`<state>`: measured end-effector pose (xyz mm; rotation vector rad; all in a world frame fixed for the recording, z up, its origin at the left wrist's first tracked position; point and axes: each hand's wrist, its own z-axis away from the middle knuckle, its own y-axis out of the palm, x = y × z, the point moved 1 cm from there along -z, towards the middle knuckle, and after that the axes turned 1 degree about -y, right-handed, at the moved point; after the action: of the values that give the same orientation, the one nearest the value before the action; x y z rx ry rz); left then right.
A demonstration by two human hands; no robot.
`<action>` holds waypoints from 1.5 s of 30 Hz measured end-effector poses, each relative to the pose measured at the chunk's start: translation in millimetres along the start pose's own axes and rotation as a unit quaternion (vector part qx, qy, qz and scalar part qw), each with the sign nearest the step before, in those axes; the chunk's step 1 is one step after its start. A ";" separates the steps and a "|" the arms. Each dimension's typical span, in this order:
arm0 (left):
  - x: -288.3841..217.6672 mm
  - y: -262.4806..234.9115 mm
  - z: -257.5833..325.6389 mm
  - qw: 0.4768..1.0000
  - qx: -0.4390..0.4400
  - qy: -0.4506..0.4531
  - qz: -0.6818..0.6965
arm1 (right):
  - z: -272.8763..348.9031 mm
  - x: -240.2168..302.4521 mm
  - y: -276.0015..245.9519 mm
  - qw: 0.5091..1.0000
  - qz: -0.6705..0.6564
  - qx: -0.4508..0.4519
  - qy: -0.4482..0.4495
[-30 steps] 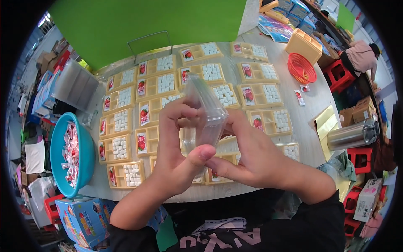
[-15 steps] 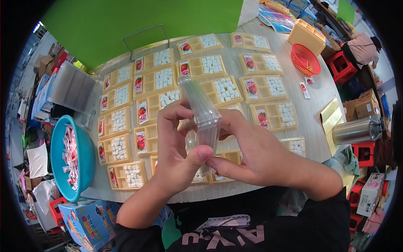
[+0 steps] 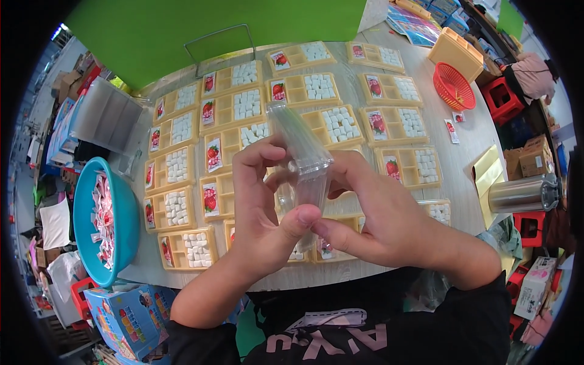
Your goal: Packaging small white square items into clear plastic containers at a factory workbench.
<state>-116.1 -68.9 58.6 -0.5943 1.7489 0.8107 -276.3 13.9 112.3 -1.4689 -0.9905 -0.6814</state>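
Filling most of the view, the pale table [image 3: 456, 164] shows slightly further right than half a second ago, with the big green panel [image 3: 292, 21] standing along its far side. At its left end the teal basin [image 3: 126, 231], heaped with wrapped sachets [image 3: 103, 219], has hardly shifted in the picture. Cream trays [image 3: 177, 250] run in rows across the tabletop; those toward the right appear further over now. Above them the left hand [image 3: 264, 228] and right hand [image 3: 377, 219] have drifted the same way — their hold looks unchanged. Both are closed around the clear plastic stack [image 3: 307, 182], which is raised over the trays and tilted on edge, the thumbs close together low on its near side. Its see-through walls and glare make it hard to say how many layers it has. At far right the red basket [image 3: 447, 82] also sits further over, two loose packets [image 3: 451, 131] lying just below it. Smallest are the stubby white pieces [image 3: 198, 249], bunched at the right ends of the trays.
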 end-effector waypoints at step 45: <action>2.4 -1.9 0.2 0.996 -0.039 0.045 -0.070 | 5.7 -4.8 10.3 0.990 0.104 -0.077 -0.047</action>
<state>-115.4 -70.0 55.9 -0.8085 1.7404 0.7666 -270.3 18.9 102.2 -1.7266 -0.8551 -0.5496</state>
